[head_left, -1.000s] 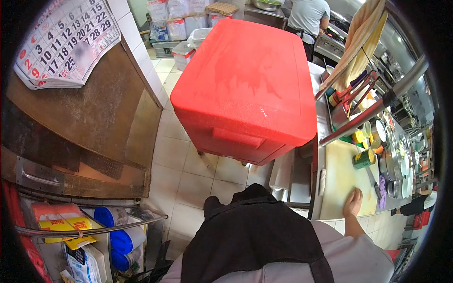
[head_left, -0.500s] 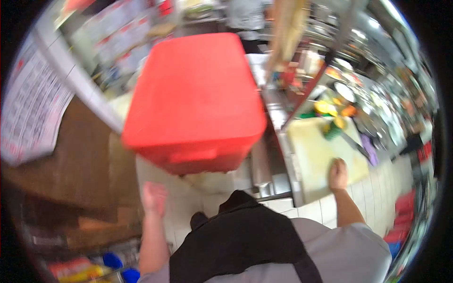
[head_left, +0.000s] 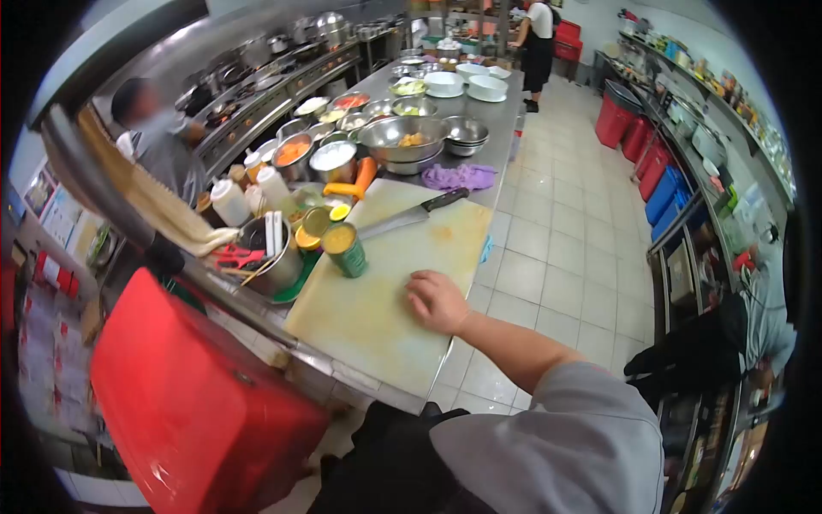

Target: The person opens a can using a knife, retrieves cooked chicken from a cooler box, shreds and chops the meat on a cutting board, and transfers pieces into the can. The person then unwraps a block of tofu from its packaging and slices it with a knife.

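My right hand (head_left: 437, 301) rests on the pale cutting board (head_left: 377, 334), its fingers loosely bent and apart, with nothing seen in it. Left of it on the board stands an opened green tin can (head_left: 344, 250) with yellowish contents. A large black-handled knife (head_left: 407, 214) lies across the far part of the board, its blade reaching towards the can. Beside the can are a second tin (head_left: 316, 223) and a cut lemon (head_left: 340, 212). My left hand is out of view.
A big red bin (head_left: 188, 403) stands left of the counter. Metal bowls (head_left: 402, 135), squeeze bottles (head_left: 229, 202) and a purple cloth (head_left: 458, 177) crowd the counter. One person (head_left: 163, 146) is across the counter, another (head_left: 539, 43) at the far end, a third (head_left: 753, 317) at right.
My view has swung right and up, so the red bin now sits lower left. My left hand has left the view. My right hand still rests on the board.
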`<action>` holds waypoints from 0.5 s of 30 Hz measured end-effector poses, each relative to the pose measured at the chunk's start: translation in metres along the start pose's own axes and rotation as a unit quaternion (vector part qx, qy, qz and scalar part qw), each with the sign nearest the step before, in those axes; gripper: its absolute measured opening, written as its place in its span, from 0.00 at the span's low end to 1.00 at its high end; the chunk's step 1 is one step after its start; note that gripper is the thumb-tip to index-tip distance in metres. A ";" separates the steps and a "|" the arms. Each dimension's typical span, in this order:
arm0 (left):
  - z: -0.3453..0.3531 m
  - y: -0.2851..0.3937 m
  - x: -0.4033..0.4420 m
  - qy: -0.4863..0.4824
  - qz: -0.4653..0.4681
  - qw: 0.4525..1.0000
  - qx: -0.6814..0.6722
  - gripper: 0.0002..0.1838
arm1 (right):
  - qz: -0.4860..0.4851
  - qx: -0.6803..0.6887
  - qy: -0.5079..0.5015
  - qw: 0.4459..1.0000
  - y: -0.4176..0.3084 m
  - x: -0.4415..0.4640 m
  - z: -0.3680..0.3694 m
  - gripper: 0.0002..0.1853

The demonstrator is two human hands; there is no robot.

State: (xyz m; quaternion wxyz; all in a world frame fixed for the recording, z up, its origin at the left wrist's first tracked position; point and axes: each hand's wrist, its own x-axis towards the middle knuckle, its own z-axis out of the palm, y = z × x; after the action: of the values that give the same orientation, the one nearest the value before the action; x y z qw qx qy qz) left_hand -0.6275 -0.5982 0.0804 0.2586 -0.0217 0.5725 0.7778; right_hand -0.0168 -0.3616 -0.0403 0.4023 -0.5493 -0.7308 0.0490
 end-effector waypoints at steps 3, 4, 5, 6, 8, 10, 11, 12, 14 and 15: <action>0.000 0.040 -0.004 -0.106 0.006 0.988 -0.112 0.42 | 0.043 0.068 0.063 0.995 0.000 -0.003 0.001 0.08; 0.024 0.058 -0.039 -0.125 0.022 0.985 -0.121 0.36 | 0.080 0.094 0.050 0.991 -0.011 0.009 -0.009 0.07; 0.034 0.065 -0.056 -0.158 0.069 0.976 -0.137 0.31 | 0.118 0.119 0.038 0.985 -0.022 0.021 -0.020 0.07; 0.038 0.062 -0.063 -0.270 0.164 0.945 -0.082 0.30 | 0.049 0.219 0.041 0.974 -0.026 0.037 -0.028 0.07; 0.070 0.069 -0.091 -0.387 0.228 0.893 -0.012 0.36 | -0.024 0.248 0.034 0.968 -0.075 0.072 -0.056 0.12; 0.090 0.101 -0.084 -0.524 0.293 0.792 0.112 0.39 | -0.124 0.243 0.039 0.961 -0.152 0.097 -0.073 0.14; 0.101 0.113 -0.081 -0.522 0.353 0.758 0.169 0.38 | -0.177 0.253 0.055 0.950 -0.186 0.112 -0.081 0.15; 0.112 0.125 -0.078 -0.514 0.413 0.719 0.221 0.37 | -0.272 0.244 0.059 0.929 -0.227 0.125 -0.086 0.16; 0.108 0.148 -0.057 -0.394 0.561 0.669 0.287 0.35 | -0.420 0.201 0.072 0.882 -0.311 0.153 -0.089 0.18; 0.096 0.153 -0.043 -0.386 0.542 0.694 0.276 0.34 | -0.468 0.156 0.077 0.866 -0.339 0.173 -0.089 0.19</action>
State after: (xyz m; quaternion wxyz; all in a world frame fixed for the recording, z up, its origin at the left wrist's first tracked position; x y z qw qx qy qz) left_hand -0.6302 -0.5605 0.2623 -0.0154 0.6664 0.5240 0.5301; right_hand -0.2311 -0.3816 0.2865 0.5137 -0.0743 -0.8516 -0.0740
